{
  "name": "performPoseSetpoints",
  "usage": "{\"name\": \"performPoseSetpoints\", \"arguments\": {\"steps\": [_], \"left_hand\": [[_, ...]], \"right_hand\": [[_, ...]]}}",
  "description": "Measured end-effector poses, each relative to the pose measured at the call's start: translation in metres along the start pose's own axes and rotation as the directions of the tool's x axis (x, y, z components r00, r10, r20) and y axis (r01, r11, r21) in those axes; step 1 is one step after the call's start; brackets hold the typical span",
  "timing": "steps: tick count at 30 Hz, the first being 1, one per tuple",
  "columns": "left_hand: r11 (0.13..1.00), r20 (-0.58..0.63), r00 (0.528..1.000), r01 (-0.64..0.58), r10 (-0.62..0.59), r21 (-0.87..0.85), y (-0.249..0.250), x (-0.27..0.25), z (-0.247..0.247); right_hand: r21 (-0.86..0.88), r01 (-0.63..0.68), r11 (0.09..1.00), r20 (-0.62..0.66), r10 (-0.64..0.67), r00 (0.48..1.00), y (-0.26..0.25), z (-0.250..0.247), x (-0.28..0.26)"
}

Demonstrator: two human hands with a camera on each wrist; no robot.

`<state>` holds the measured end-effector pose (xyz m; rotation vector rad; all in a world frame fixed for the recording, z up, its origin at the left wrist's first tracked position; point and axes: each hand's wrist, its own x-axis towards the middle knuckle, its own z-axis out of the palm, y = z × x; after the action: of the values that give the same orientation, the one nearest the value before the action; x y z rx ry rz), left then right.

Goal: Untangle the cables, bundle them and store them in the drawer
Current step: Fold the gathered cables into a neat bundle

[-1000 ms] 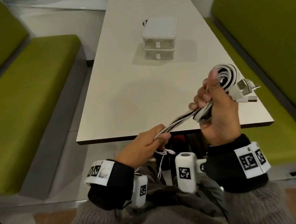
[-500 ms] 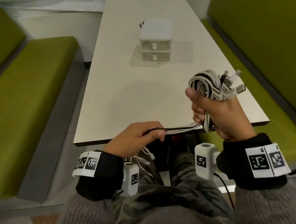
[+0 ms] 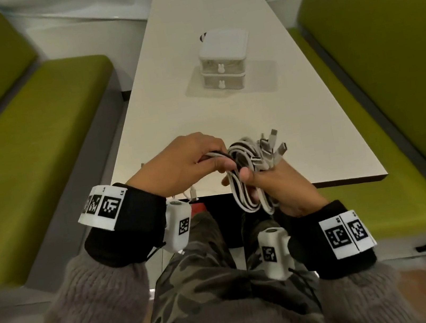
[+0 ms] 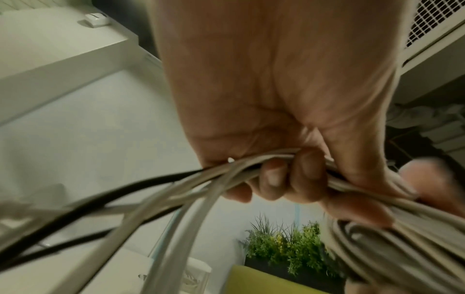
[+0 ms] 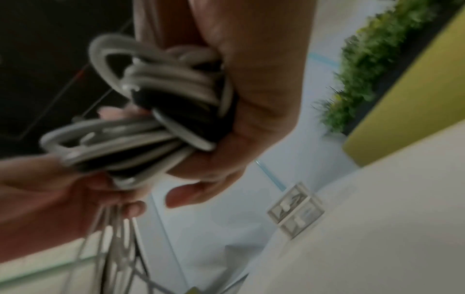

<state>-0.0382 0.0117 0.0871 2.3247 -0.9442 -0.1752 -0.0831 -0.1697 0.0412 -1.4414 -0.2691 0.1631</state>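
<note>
While the right hand (image 3: 280,187) clutches the coiled bundle of white and black cables (image 3: 247,172) above the near edge of the counter (image 3: 142,111), its thumb pressing the loops, the left hand (image 3: 178,164) meets it, its grip curled round the loose strands leading into the coil. USB plugs (image 3: 273,146) stick out on the bundle's far side. Farther along the counter stands the small white two-drawer box (image 3: 224,61), both drawers shut, well apart from the hands.
</note>
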Motion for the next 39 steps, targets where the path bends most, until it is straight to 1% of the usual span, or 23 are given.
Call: {"name": "performPoseSetpoints", "arguments": {"steps": [1,3,5,6,11,14,16,19,21,23,26,28,30,31,33,34,35,36,37,39], "left_hand": [[1.0,-0.004,1.0,0.007,-0.007,0.009,-0.001,0.0,-0.003],[0.998,0.0,0.999,0.047,-0.047,0.052,-0.003,0.0,-0.005],[0.991,0.014,0.996,0.081,-0.083,0.103,-0.005,0.0,-0.004],[0.989,0.013,0.995,0.096,-0.098,0.116,-0.005,0.0,-0.002],[0.983,-0.026,0.991,0.137,-0.135,0.124,-0.004,0.001,0.003],[0.985,-0.044,0.99,0.141,-0.137,0.098,-0.002,0.002,0.0],[0.988,-0.068,0.987,0.15,-0.147,0.045,-0.001,0.002,0.0],[0.984,-0.089,0.981,0.169,-0.174,-0.061,-0.003,0.001,0.004],[0.963,-0.081,0.976,0.184,-0.203,-0.197,-0.008,-0.004,0.011],[0.936,-0.076,0.977,0.165,-0.198,-0.311,-0.016,-0.011,0.021],[0.908,-0.084,0.983,0.115,-0.162,-0.403,-0.022,-0.021,0.041],[0.879,-0.09,0.982,0.106,-0.167,-0.465,-0.019,-0.023,0.054],[0.817,-0.085,0.975,0.122,-0.204,-0.563,-0.01,-0.022,0.062],[0.757,-0.068,0.97,0.138,-0.235,-0.639,-0.003,-0.021,0.063],[0.606,-0.024,0.96,0.157,-0.28,-0.78,0.011,-0.018,0.059],[0.558,-0.027,0.956,0.148,-0.293,-0.817,0.016,-0.015,0.054],[0.541,-0.046,0.951,0.134,-0.307,-0.83,0.021,-0.013,0.05],[0.549,-0.073,0.946,0.12,-0.317,-0.827,0.024,-0.01,0.046],[0.575,-0.1,0.939,0.115,-0.328,-0.81,0.026,-0.007,0.045],[0.637,-0.134,0.921,0.143,-0.365,-0.757,0.027,-0.004,0.046]], "right_hand": [[-0.019,0.009,1.0,0.032,-0.008,0.999,0.0,0.004,0.0],[-0.143,0.021,0.989,0.064,-0.011,0.998,0.0,0.008,0.004],[-0.252,0.0,0.968,0.049,0.013,0.999,0.003,0.01,0.008],[-0.275,-0.019,0.961,0.036,0.03,0.999,0.006,0.012,0.009],[-0.267,-0.049,0.962,-0.018,0.046,0.999,0.01,0.015,0.009],[-0.179,-0.048,0.983,-0.044,0.041,0.998,0.007,0.019,0.006],[-0.134,-0.024,0.991,-0.114,0.008,0.993,0.007,0.021,0.006],[-0.161,0.032,0.986,-0.23,-0.069,0.971,0.007,0.02,0.008],[-0.082,0.038,0.996,-0.34,-0.064,0.938,0.004,0.015,0.007],[0.0,0.052,0.999,-0.441,-0.046,0.896,0.0,0.008,0.005],[0.052,0.081,0.995,-0.502,-0.044,0.864,-0.006,0.001,0.004],[0.099,0.088,0.991,-0.518,-0.024,0.855,-0.009,0.0,0.004],[0.133,0.096,0.986,-0.518,-0.013,0.855,-0.011,0.001,0.004],[0.139,0.101,0.985,-0.518,-0.014,0.855,-0.013,0.002,0.003],[0.15,0.11,0.982,-0.506,-0.02,0.862,-0.013,0.004,0.003],[0.156,0.113,0.981,-0.493,-0.022,0.869,-0.013,0.006,0.003],[0.155,0.112,0.982,-0.478,-0.025,0.878,-0.012,0.009,0.002],[0.142,0.107,0.984,-0.458,-0.031,0.889,-0.011,0.013,0.002],[0.119,0.103,0.988,-0.435,-0.042,0.9,-0.012,0.016,0.0],[0.081,0.114,0.99,-0.398,-0.073,0.914,-0.014,0.024,-0.001]]}}
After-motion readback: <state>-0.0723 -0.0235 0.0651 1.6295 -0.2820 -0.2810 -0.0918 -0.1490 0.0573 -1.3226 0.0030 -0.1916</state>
